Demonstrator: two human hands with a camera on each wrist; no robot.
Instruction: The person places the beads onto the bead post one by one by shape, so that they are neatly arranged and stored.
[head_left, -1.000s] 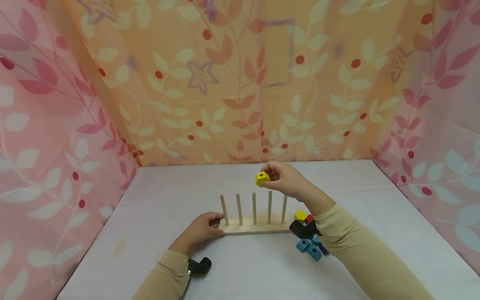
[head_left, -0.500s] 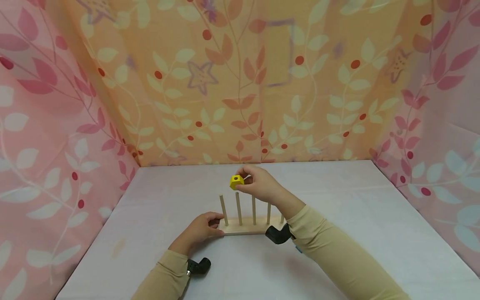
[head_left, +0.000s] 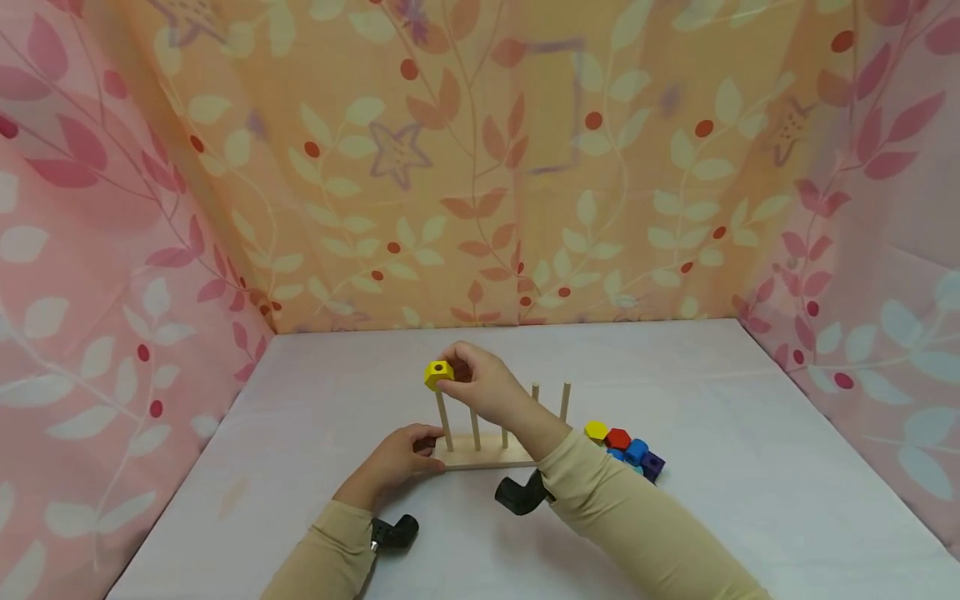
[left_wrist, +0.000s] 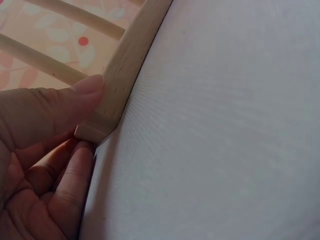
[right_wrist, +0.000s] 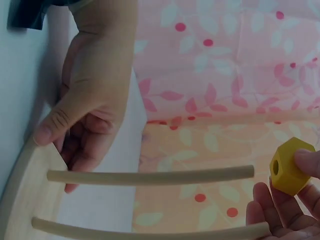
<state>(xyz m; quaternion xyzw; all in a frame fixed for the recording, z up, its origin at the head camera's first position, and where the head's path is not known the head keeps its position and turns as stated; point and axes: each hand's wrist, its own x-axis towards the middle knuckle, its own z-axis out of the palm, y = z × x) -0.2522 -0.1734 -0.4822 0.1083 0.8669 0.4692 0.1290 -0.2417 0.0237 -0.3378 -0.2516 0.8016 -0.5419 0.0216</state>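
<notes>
My right hand (head_left: 487, 387) pinches a yellow hexagonal bead (head_left: 437, 374) with a hole through it. In the head view the bead is at the top of the leftmost peg (head_left: 444, 421); in the right wrist view a small gap separates the bead (right_wrist: 290, 167) from the peg's tip. My left hand (head_left: 401, 458) grips the left end of the wooden peg stand (head_left: 487, 454). In the left wrist view the thumb (left_wrist: 90, 87) lies on the stand's base (left_wrist: 127, 62), with the fingers curled at its end. My right hand and forearm hide part of the stand.
Right of the stand, a group of beads lies on the white table (head_left: 337, 375): a yellow bead (head_left: 596, 431), a red bead (head_left: 618, 438), a purple bead (head_left: 653, 465) and blue ones (head_left: 636, 451). Patterned cloth walls (head_left: 480, 208) enclose the table's back and sides.
My right hand has carried the yellow bead leftward across the pegs to above the leftmost one. The beads at the right show again from behind the arm. My left hand stays put.
</notes>
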